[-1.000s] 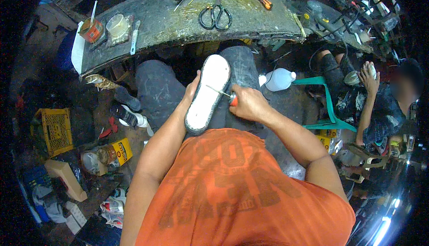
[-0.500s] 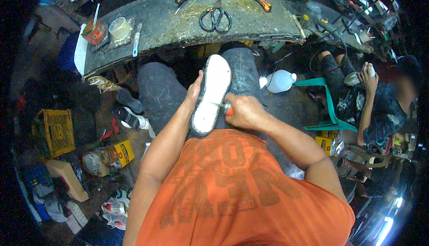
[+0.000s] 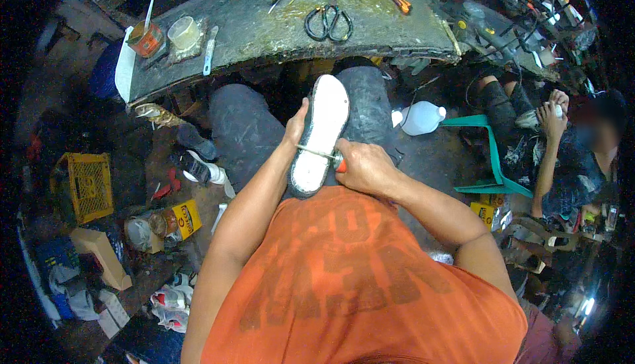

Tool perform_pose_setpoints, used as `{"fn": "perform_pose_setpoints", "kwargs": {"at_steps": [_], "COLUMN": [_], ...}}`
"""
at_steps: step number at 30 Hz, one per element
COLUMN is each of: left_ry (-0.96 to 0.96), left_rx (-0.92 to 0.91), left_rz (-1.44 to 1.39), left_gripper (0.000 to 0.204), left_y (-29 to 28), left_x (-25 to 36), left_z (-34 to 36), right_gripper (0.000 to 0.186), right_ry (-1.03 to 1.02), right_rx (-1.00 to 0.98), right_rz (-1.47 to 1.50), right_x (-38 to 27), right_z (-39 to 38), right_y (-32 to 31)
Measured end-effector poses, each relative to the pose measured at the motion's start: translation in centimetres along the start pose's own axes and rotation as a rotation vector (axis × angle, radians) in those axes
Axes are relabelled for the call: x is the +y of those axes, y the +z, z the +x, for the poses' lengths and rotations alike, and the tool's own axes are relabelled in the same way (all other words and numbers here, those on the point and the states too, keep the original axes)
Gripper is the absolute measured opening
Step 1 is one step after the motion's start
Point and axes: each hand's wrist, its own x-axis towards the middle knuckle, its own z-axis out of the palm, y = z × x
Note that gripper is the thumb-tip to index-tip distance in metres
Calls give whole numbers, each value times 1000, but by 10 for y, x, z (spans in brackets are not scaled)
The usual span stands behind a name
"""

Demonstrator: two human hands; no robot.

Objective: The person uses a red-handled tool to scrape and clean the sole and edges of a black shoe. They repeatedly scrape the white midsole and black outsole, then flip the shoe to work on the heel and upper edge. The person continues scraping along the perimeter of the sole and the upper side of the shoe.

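Note:
A shoe with its white sole (image 3: 329, 106) facing up and a dark rim stands lengthwise over my lap, between my knees. My left hand (image 3: 297, 126) grips its left side, the thumb along the edge and the other fingers hidden beneath. In my right hand (image 3: 370, 167), closed at the shoe's right edge, is an awl-like tool (image 3: 341, 163) with an orange handle. Its thin metal shaft crosses the sole, and the tip is close to my left hand. Whether the tip pierces anything I cannot tell.
Ahead, a worn bench (image 3: 264, 30) holds black-handled scissors (image 3: 329, 23), a tin (image 3: 145, 40), a glue cup (image 3: 184, 33) and a blue-handled knife (image 3: 210, 52). A white jug (image 3: 423, 118) and green stool (image 3: 493, 156) stand right, near another seated person. A yellow crate (image 3: 89, 185) is left.
The tool's shaft now shows longer across the sole, reaching toward my left hand. My view has shifted slightly. The other person's second hand has come to the thing they hold.

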Motion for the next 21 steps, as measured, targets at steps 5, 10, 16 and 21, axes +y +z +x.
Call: {"fn": "perform_pose_setpoints", "kwargs": {"at_steps": [5, 10, 16, 21], "left_ry": [28, 71, 76, 42], "left_rx": [74, 141, 330, 409], "left_rz": [112, 158, 309, 366], "left_gripper": [64, 67, 70, 71], "left_y": [2, -7, -13, -9], "left_x": [4, 3, 2, 4], "left_z": [-8, -3, 2, -2], "right_gripper": [32, 28, 32, 36], "right_ry": [-66, 49, -25, -61], "right_rx": [-38, 10, -63, -96], "right_rz": [26, -38, -21, -11], "right_x": [-12, -6, -12, -16], "right_z": [-9, -1, -6, -14], "right_y": [0, -5, -3, -6]}}
